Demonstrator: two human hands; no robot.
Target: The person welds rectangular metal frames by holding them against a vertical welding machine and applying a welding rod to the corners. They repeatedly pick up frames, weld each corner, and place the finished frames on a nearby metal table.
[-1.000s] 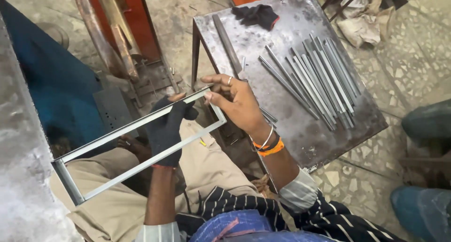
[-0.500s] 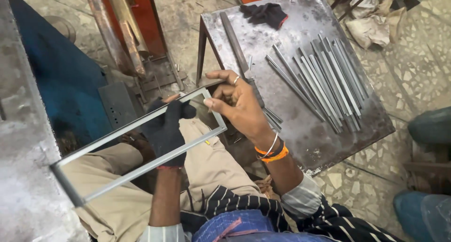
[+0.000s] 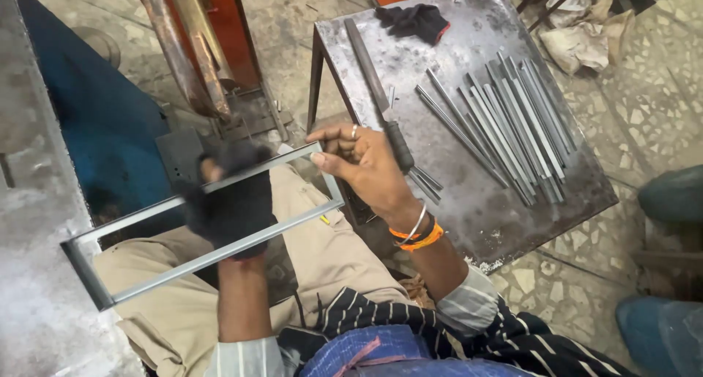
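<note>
At far left, over the person's lap, the near short end of a long rectangular metal frame (image 3: 198,223) sticks out toward a grey wall, unsupported. Mid-frame: left hand (image 3: 228,205), in a dark glove, is wrapped shut across both long bars, thumb side up. Far short end: right hand (image 3: 362,165), bare, w/ ring and orange bangles, fingers curled and pinching the frame's corner, so closed on it too. Frame is tilted, held in the air just beside the tabletop (image 3: 469,223) edge, not resting on it. Further right on the tabletop: a long file (image 3: 377,91) w/ dark handle just behind the right hand, a spare black glove (image 3: 414,18) at the top, then a row of cut metal strips (image 3: 505,121) lying side by side. Far right: crumpled rag (image 3: 586,36) on the floor.

Risk, my read: bare right fingers on cut corner edges could get nicked if the frame twists; the long free end at left may swing into the wall or knee since the grip is off-centre. The file sits near the right elbow path and could be knocked off.

Vs 0.5 s ago: both hands grip as before; frame angle approx same; right fingers look shifted slightly on the corner.
</note>
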